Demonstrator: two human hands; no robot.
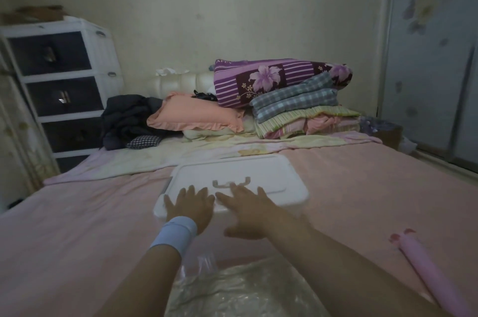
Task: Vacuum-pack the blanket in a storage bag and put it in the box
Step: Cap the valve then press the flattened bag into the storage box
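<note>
A white plastic box (pixel 274 174) with its lid on and a clear handle (pixel 231 182) on top sits in the middle of the pink bed. My left hand (pixel 190 206), with a white wristband, lies flat with fingers spread on the lid's near left edge. Beside it my right hand (pixel 248 209) rests on the near edge, fingers spread, thumb hanging over the front. A clear crinkled storage bag (pixel 232 291) with pale bedding inside lies below my arms at the bottom. A pink tube-shaped pump (pixel 429 267) lies at the lower right.
Folded quilts (pixel 284 81) and a peach pillow (pixel 196 112) are stacked at the headboard. Dark clothes (pixel 126 117) lie at the left. A white drawer unit (pixel 59 84) stands left of the bed, a wardrobe door (pixel 434 58) on the right.
</note>
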